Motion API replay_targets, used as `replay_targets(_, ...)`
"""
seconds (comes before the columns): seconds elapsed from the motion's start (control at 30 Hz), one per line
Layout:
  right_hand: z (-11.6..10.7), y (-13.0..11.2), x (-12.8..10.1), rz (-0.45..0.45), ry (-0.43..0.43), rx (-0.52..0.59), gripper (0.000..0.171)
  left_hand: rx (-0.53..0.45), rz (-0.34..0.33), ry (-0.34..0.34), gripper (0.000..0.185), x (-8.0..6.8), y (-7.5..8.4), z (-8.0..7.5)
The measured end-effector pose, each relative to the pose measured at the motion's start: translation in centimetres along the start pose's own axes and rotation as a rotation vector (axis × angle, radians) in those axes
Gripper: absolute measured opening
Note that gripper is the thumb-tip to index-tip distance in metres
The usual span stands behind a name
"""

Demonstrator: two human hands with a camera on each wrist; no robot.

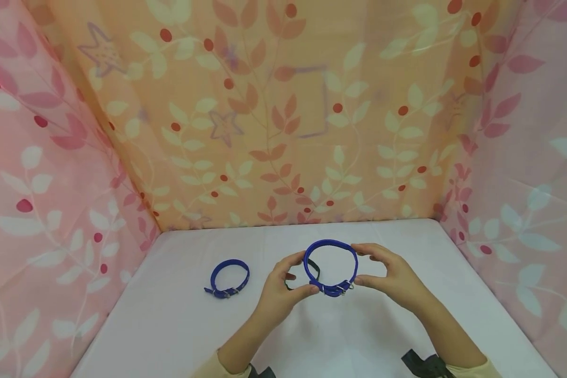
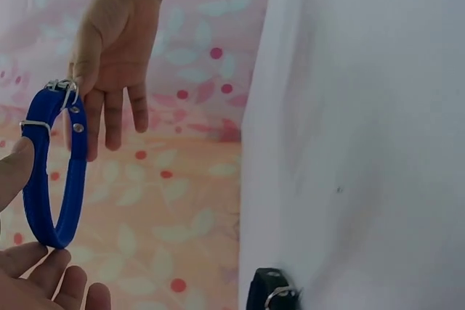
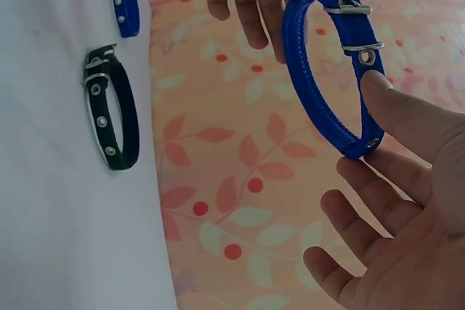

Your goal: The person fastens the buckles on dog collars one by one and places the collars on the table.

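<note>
Raised above the white table, a blue buckled collar [image 1: 328,243] forms a closed loop between both hands. My left hand [image 1: 280,290] pinches its left side; in the left wrist view the thumb [image 2: 13,172] presses near the metal loop and fingertips meet the opposite edge. The right hand [image 1: 399,278] grips the other side, its thumb [image 3: 407,110] by a metal eyelet and the index finger underneath. Metal buckle parts sit at the loop's lower side in the head view. A black collar [image 3: 127,117] stands on the table behind, partly hidden by my left hand in the head view.
Another blue collar [image 1: 231,262], buckled into a ring, lies on the white table [image 1: 179,325] to the left. Pink patterned cloth walls [image 1: 52,173] rise at both sides, and an orange patterned cloth [image 1: 264,105] closes off the back.
</note>
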State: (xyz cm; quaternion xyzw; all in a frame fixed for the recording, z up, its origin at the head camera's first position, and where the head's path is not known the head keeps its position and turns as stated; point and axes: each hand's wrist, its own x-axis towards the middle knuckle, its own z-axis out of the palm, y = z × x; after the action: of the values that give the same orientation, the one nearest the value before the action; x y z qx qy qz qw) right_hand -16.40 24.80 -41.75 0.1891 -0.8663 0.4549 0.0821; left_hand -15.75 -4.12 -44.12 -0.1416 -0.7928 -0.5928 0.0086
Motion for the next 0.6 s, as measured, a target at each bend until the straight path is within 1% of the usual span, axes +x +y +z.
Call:
replay_targets(0.27, 0.1, 2.5, -0.8, -0.005, 0.018, -0.011, 0.06, -0.027, -0.05, 0.0, 0.071, 0.4, -1.4, 2.2)
replay_targets(0.37, 0.1, 3.4, -1.0, 0.011, 0.018, -0.022, 0.061, -0.033, -0.065, 0.007, 0.072, 0.7, -1.9, 3.2)
replay_targets(0.47, 0.0, 4.2, -1.2, 0.034, 0.015, -0.029, 0.062, -0.025, -0.056, 0.012, 0.072, 1.0, -2.2, 4.1)
replay_targets(0.6, 0.0, 5.3, -1.3, 0.053, 0.015, -0.043, 0.064, 0.005, -0.039, 0.002, 0.073, 1.6, -2.2, 4.8)
